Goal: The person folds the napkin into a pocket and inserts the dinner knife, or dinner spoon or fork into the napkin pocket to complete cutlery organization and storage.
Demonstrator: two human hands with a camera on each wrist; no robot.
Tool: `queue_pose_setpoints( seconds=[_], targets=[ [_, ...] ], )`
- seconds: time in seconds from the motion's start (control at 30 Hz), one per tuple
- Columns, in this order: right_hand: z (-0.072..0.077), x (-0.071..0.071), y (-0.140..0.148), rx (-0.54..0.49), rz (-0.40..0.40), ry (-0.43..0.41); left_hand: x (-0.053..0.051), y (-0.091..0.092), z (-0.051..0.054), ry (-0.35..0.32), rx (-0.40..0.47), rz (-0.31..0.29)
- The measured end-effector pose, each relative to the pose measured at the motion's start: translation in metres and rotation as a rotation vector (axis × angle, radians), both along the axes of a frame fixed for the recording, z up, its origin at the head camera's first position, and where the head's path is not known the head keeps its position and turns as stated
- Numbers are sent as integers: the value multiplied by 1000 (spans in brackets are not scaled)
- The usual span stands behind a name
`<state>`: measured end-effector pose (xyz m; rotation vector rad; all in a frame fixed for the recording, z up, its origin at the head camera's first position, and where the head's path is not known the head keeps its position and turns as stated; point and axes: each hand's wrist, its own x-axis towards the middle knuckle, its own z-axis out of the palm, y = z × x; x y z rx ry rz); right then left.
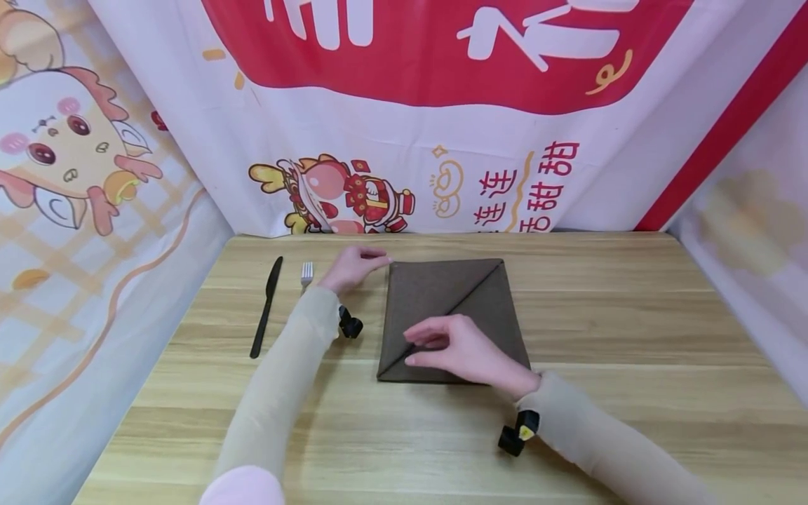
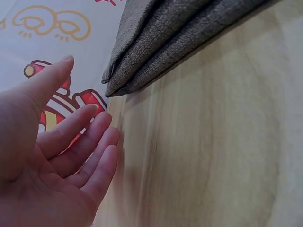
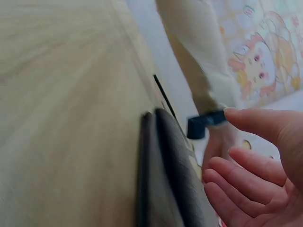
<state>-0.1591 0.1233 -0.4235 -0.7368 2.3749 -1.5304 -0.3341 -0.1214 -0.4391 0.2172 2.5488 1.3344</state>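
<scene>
The head camera looks forward and steeply down from above the near side of the tabletop [image 1: 631, 421], far enough back to take in both sleeves [image 1: 274, 393], a folded cloth [image 1: 435, 284] and the printed hanging [image 1: 391, 126] behind. The left wrist camera [image 1: 350, 325], close to the left hand [image 1: 355, 268], looks past its fingers [image 2: 83, 142] toward the cloth's layered corner and the hanging beyond. The right wrist camera [image 1: 519, 433] looks low from beside the right hand [image 1: 466, 348], its picture tipped sideways, facing past the cloth's edge toward the left sleeve and the patterned side hanging [image 1: 69, 140]. All three views share cloth and tabletop.
</scene>
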Motion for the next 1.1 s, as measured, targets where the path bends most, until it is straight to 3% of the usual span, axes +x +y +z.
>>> queue_pose_setpoints(
  seconds=[0.17, 0.37, 0.63, 0.9, 1.1],
  targets=[
    [-7, 11, -20, 15, 35, -11, -6, 5, -1, -22, -19, 29],
    [-14, 17, -38, 88, 69, 3, -4, 7, -1, -5, -47, -24],
    [-19, 14, -50, 188, 37, 74, 0, 10, -2, 19, -65, -29],
    [-24, 9, -65, 301, -1, 163, -1, 12, -8, 51, -29, -19],
    [-25, 8, -68, 322, -20, 207, 0, 12, -8, 52, -23, -40]
  ],
)
